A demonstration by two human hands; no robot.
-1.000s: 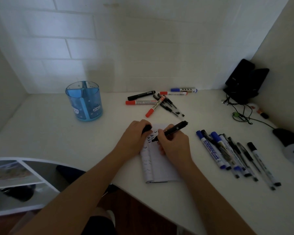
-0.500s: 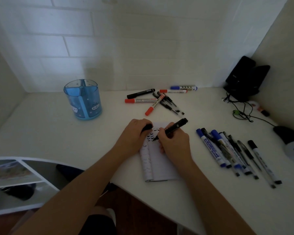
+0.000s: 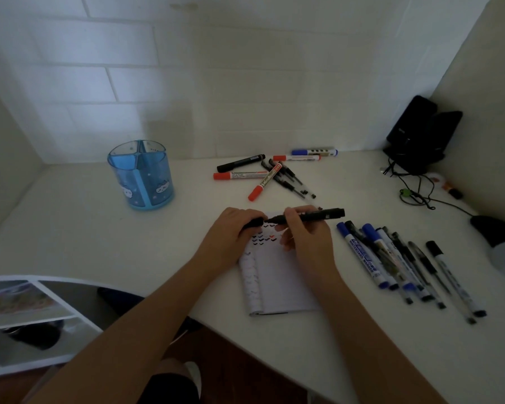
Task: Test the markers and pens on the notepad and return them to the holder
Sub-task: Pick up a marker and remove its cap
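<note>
A small notepad [image 3: 283,281] lies on the white desk, with rows of small check marks near its top. My right hand [image 3: 306,237] holds a black marker [image 3: 318,215] level above the pad, tip pointing left. My left hand [image 3: 231,234] holds the marker's black cap [image 3: 254,222], its mouth touching the tip. The blue holder [image 3: 142,176] stands empty at the back left. Several red, black and blue markers [image 3: 263,176] lie in a heap behind the pad. A row of several blue and black pens [image 3: 397,263] lies to the right.
A black stand [image 3: 420,135] with cables [image 3: 414,191] occupies the back right corner. A dark mouse-like device [image 3: 499,237] sits at the right edge. White walls close in the desk at the back and both sides. A white shelf [image 3: 27,313] is below left.
My right hand lifted the marker off the page and turned it level. The tip now meets the cap in my left hand.
</note>
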